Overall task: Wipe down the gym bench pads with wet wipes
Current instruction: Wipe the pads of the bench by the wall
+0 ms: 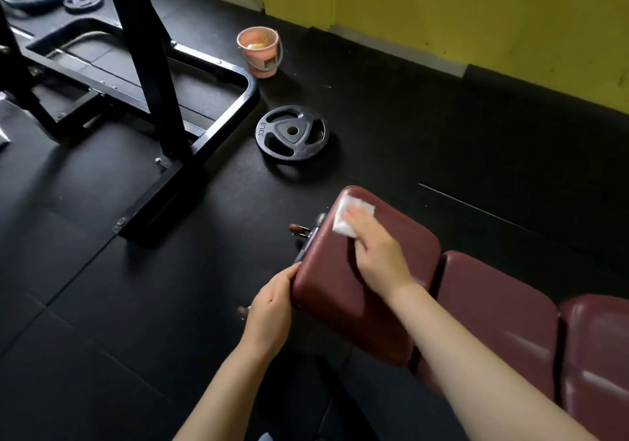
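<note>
We are in the middle of the wiping itself. Our right hand (376,250) lies flat on a white wet wipe (350,216), fingers stretched forward and pressing it onto the far corner of the end pad (340,291) of the maroon gym bench. The wipe sits on the top face of that pad, close to its rounded far edge, partly covered by our fingers. Our left hand (270,314) steadies the same pad from the side: the fingers curl round its left edge, thumb near the metal bracket (306,246) under it, so the pad is gripped rather than merely touched.

Two more pads wait to the right: the middle pad (497,321), just beside the one in hand with a narrow gap between them, and the last pad (599,355) at the frame's edge. We judge that only the first pad is being worked, so most of the task lies ahead.

The next move, as we read it, calls for drawing the wipe back across the pad toward us in overlapping passes, keeping the palm flat so the cloth does not bunch, then running it over the rounded edges and into the gap before shifting to the middle pad.

On the black floor beyond lie a weight plate (291,132) and a pink bucket (260,51) near the yellow wall, well apart from the bench.
</note>
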